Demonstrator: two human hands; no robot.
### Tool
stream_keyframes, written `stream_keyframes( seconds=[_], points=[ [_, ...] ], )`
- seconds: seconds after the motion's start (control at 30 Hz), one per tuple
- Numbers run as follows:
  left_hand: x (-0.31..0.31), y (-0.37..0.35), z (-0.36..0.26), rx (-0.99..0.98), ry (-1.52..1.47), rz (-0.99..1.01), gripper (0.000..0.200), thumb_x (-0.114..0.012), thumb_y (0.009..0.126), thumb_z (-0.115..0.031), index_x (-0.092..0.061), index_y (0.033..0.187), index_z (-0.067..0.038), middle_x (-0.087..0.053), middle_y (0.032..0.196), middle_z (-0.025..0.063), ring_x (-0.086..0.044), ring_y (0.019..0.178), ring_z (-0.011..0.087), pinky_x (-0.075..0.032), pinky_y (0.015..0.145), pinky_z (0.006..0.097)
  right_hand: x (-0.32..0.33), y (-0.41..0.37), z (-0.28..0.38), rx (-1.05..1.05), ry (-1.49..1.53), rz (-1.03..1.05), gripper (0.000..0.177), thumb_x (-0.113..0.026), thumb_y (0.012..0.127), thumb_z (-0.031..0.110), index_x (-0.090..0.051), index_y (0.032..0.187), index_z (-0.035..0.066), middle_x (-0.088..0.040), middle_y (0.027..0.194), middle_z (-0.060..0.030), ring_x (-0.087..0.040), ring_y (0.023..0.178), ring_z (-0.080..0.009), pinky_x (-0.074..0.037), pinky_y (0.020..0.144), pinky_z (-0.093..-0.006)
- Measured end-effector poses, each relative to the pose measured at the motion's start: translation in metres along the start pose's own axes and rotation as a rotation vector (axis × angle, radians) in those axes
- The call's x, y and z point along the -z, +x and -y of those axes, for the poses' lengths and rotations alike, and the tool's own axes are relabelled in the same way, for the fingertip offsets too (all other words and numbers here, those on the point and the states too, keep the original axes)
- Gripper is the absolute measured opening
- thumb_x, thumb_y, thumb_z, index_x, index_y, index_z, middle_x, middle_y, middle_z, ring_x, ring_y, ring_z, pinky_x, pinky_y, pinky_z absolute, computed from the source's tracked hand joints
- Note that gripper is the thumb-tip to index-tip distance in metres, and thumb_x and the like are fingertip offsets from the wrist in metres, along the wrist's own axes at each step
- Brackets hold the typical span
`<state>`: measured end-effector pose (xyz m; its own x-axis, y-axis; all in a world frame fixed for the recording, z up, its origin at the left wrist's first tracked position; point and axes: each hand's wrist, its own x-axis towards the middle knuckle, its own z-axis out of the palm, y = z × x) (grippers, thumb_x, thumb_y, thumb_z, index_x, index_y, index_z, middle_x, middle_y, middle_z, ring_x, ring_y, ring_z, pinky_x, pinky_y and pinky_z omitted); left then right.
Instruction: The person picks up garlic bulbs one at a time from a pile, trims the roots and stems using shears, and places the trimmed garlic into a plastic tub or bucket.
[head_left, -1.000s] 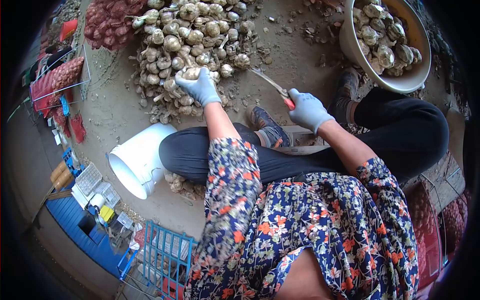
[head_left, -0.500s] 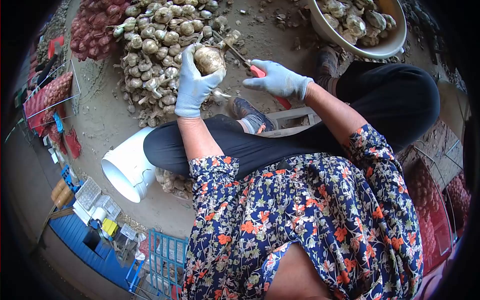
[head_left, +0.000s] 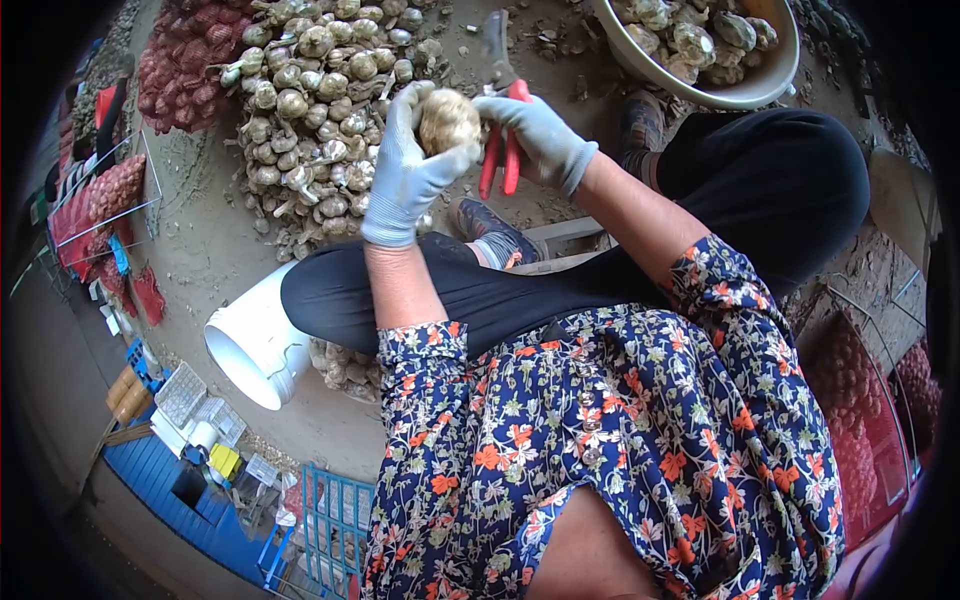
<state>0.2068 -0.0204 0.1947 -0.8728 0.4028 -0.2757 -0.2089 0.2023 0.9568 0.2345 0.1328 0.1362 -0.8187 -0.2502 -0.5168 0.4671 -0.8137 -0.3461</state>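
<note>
My left hand (head_left: pixel 404 172), in a pale grey-blue glove, is closed around a large dirt-streaked garlic bulb (head_left: pixel 450 122). My right hand (head_left: pixel 545 142), gloved alike, holds red-handled pruning shears (head_left: pixel 512 165). The shears' blades point away from me, and their handles hang below the hand, a little apart. Fingertips of my right hand reach the right side of the bulb. No long stem shows on the bulb now. Beyond my left hand lies a big heap of garlic bulbs (head_left: pixel 315 110) on the dusty ground.
A cream basin (head_left: pixel 690 92) with trimmed garlic stands at the upper right. Red mesh sacks (head_left: pixel 190 70) of garlic sit at the upper left. By my left knee a white bucket (head_left: pixel 255 335) lies tipped. A blue metal rack (head_left: pixel 335 520) is at the lower left.
The shears have left the bulb's stem and swung to point away from me. My right hand has moved in against the bulb, and the stem no longer shows.
</note>
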Motion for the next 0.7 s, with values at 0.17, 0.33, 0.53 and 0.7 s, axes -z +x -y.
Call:
stream_keyframes(
  seconds=[0.17,0.33,0.53,0.7],
  points=[
    [-0.026,-0.008,0.026,-0.126,-0.461,-0.041,0.1,-0.087,0.064,-0.038,-0.031,0.137,0.001,-0.053,0.118,0.0079,-0.055,0.105,0.0174,-0.044,0.095,0.0309,0.005,-0.008,0.005,-0.015,0.266,0.098,0.013,-0.055,0.091,0.008,-0.057,0.102,0.0,-0.065,0.096,-0.0097,-0.066,0.087,-0.0199,-0.056,0.081,-0.035],
    [-0.043,0.0,0.05,-0.215,-0.458,-0.194,0.092,-0.081,0.061,-0.059,-0.048,0.126,-0.001,-0.059,0.107,0.004,-0.057,0.085,0.0118,-0.049,0.076,0.0268,-0.013,-0.019,0.009,-0.043,0.231,0.158,0.019,-0.054,0.093,0.01,-0.056,0.109,0.0,-0.065,0.098,-0.0094,-0.066,0.089,-0.0193,-0.056,0.082,-0.0351],
    [-0.04,0.002,0.028,-0.167,-0.546,-0.149,0.085,-0.084,0.061,-0.026,-0.041,0.129,0.002,-0.057,0.116,0.0107,-0.057,0.105,0.0203,-0.048,0.092,0.0323,-0.013,-0.024,0.007,0.023,0.138,0.055,0.018,-0.056,0.09,0.01,-0.058,0.105,-0.001,-0.065,0.093,-0.0115,-0.066,0.083,-0.0223,-0.057,0.069,-0.0365],
    [-0.012,0.0,-0.002,-0.317,-0.471,-0.217,0.078,-0.078,0.061,-0.007,-0.039,0.129,-0.004,-0.052,0.116,0.0109,-0.057,0.104,0.0199,-0.051,0.091,0.0335,0.023,-0.043,0.022,0.377,-1.517,-0.202,0.026,-0.061,0.081,0.026,-0.053,0.09,0.003,-0.063,0.083,-0.0211,-0.063,0.08,-0.0355,-0.049,0.07,-0.0418]
  ],
)
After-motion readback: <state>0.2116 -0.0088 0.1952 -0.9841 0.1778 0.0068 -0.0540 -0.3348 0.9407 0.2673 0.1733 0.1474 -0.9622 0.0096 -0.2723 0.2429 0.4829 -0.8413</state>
